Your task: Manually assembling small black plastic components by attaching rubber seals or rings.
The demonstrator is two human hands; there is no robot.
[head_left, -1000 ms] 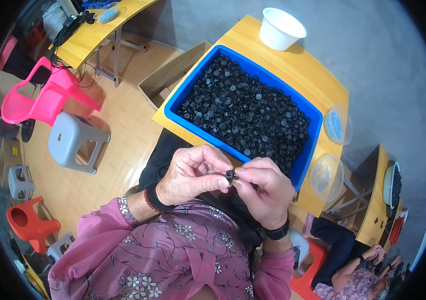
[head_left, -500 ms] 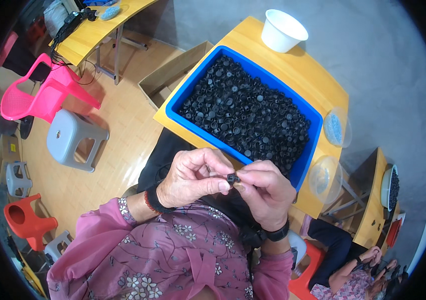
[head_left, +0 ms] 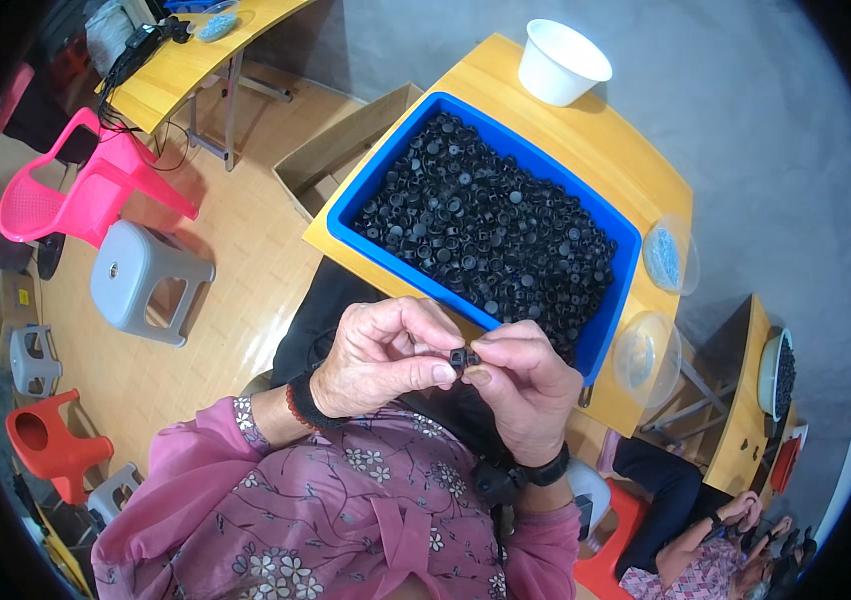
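Between my fingertips, in front of my body, is a small black plastic part [head_left: 462, 358]. My left hand [head_left: 393, 350] pinches its left side with thumb and index finger. From the right, my right hand [head_left: 529, 385] grips the other side with thumb and forefinger. Fingertips cover much of the part, so its exact kind is unclear. Just beyond both hands a blue tray [head_left: 386, 253] holds a heap of small black plastic parts [head_left: 486, 215], many of them round and cap-like.
The tray rests on a yellow wooden table [head_left: 491, 62]. A white bowl [head_left: 566, 62] stands at its far edge; clear plastic dishes [head_left: 648, 360] with small blue pieces [head_left: 663, 258] sit right. An open cardboard box [head_left: 321, 160] is left, with stools [head_left: 151, 285] beyond. Another person [head_left: 691, 550] sits lower right.
Both hands keep their pinch on the small black part, which has turned slightly between the fingers. The whole view has shifted a little.
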